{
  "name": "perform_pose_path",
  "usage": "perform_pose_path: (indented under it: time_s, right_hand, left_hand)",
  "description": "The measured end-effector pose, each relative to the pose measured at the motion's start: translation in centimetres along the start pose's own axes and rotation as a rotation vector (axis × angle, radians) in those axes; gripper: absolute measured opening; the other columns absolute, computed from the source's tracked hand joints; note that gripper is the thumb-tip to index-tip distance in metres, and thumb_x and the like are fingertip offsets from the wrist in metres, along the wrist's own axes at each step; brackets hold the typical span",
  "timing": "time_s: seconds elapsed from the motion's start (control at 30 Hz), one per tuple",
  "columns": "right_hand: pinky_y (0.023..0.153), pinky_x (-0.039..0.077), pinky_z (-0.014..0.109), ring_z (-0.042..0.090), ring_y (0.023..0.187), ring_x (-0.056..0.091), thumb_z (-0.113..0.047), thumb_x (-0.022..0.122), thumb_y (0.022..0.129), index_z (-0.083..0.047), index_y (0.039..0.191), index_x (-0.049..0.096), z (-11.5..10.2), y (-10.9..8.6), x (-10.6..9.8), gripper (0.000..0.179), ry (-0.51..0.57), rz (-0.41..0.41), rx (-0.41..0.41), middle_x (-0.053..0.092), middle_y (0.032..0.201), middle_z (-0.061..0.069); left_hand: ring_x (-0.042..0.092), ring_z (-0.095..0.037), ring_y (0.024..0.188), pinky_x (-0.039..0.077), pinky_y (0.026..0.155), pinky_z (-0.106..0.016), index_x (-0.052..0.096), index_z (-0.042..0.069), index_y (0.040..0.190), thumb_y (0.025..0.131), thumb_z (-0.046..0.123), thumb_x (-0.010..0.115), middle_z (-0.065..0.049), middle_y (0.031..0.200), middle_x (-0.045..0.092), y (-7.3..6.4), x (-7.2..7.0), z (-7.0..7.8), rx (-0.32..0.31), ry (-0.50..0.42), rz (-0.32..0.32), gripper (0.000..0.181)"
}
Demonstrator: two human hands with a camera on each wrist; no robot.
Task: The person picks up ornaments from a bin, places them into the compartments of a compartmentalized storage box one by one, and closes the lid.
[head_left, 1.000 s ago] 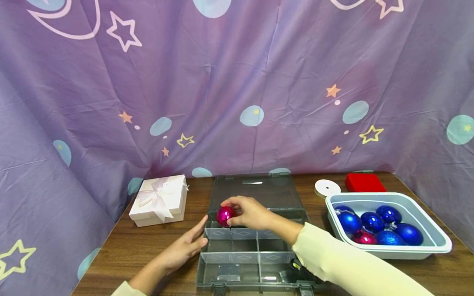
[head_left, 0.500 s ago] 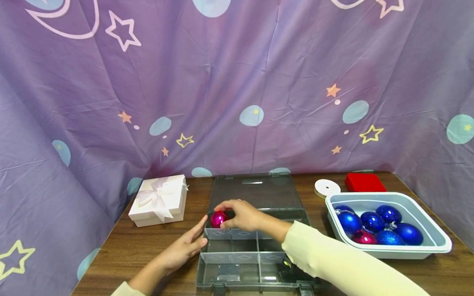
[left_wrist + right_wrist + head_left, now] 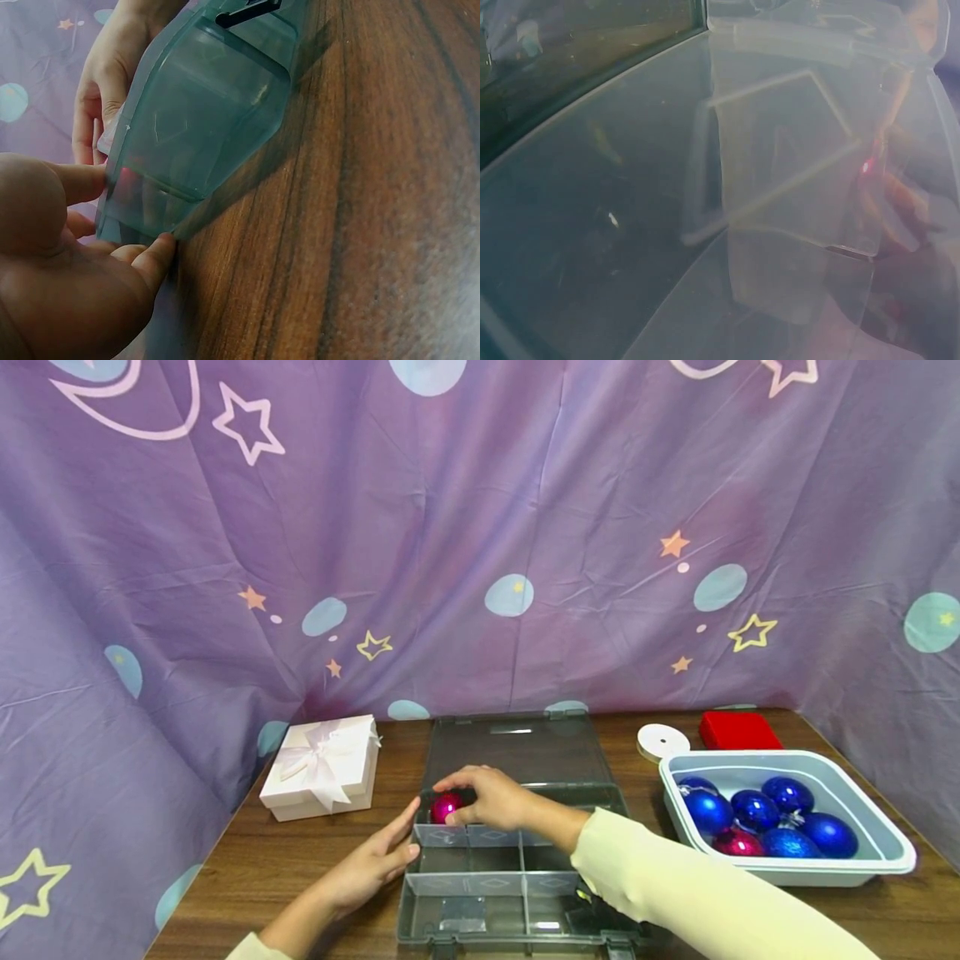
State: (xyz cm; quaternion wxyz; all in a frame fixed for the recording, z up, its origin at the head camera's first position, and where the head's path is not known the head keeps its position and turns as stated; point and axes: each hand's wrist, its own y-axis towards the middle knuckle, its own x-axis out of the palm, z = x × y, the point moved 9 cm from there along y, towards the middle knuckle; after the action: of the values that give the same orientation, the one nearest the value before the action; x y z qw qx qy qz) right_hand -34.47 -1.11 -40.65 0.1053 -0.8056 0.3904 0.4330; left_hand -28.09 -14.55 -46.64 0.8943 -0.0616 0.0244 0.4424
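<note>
A shiny pink bauble (image 3: 446,808) sits low in the back left compartment of the grey translucent divider box (image 3: 480,882). My right hand (image 3: 491,799) holds it, with thumb and fingers around its right side. My left hand (image 3: 367,870) rests its fingers against the outside of the box's left wall. From the left wrist, fingertips of the left hand (image 3: 82,262) touch the rim and lower wall of the box (image 3: 217,97). Through the clear plastic in the right wrist view, a red glint of the bauble (image 3: 867,166) shows faintly; its outline is blurred.
The box's lid (image 3: 517,747) lies open behind it. A pale blue tub (image 3: 870,793) at right holds several blue baubles (image 3: 787,842) and a pink bauble (image 3: 738,841). A ribbon spool (image 3: 663,742), red box (image 3: 741,732) and white gift box (image 3: 322,768) stand near the back.
My right hand has carried the pink bauble left and down into the back left compartment. My left hand has stayed at the box's side.
</note>
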Motion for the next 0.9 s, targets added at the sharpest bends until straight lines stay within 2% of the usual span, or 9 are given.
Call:
perform_pose_path:
  time_s: [0.3,0.6,0.8,0.9]
  right_hand:
    - [0.108,0.047,0.050,0.030,0.123,0.062,-0.021,0.085,0.086,-0.009,0.128,0.072,0.25,-0.01,-0.07,0.046,0.015,0.016,0.021,0.071,0.127,0.008]
    - [0.097,0.058,0.037,0.030,0.114,0.065,-0.009,0.086,0.083,-0.004,0.120,0.074,0.76,-0.02,-0.35,0.039,0.130,0.083,0.046,0.070,0.120,0.011]
    - [0.095,0.060,0.033,0.031,0.116,0.065,-0.004,0.085,0.083,0.001,0.122,0.072,0.94,-0.10,-0.50,0.041,0.210,0.084,0.047,0.069,0.122,0.013]
    - [0.095,0.060,0.032,0.032,0.116,0.065,-0.003,0.085,0.082,0.002,0.122,0.072,0.98,-0.18,-0.61,0.042,0.217,0.088,0.046,0.069,0.122,0.014]
  left_hand:
    - [0.003,-0.044,0.155,0.017,0.123,-0.056,-0.007,0.009,0.165,0.110,0.010,0.043,-0.027,0.168,-0.013,0.08,-0.04,-0.36,-0.010,-0.003,0.006,0.074]
    - [-0.005,-0.046,0.154,0.014,0.122,-0.060,-0.007,0.010,0.165,0.110,0.013,0.044,-0.028,0.167,-0.016,0.03,-0.07,-0.39,-0.018,-0.002,0.013,0.075]
    - [-0.005,-0.045,0.154,0.014,0.123,-0.061,-0.006,0.010,0.166,0.110,0.013,0.043,-0.028,0.168,-0.015,0.06,-0.08,-0.44,-0.025,0.001,0.017,0.074]
    - [-0.003,-0.044,0.155,0.015,0.123,-0.059,-0.007,0.010,0.165,0.110,0.011,0.043,-0.027,0.168,-0.014,0.09,-0.03,-0.48,-0.023,-0.003,0.012,0.074]
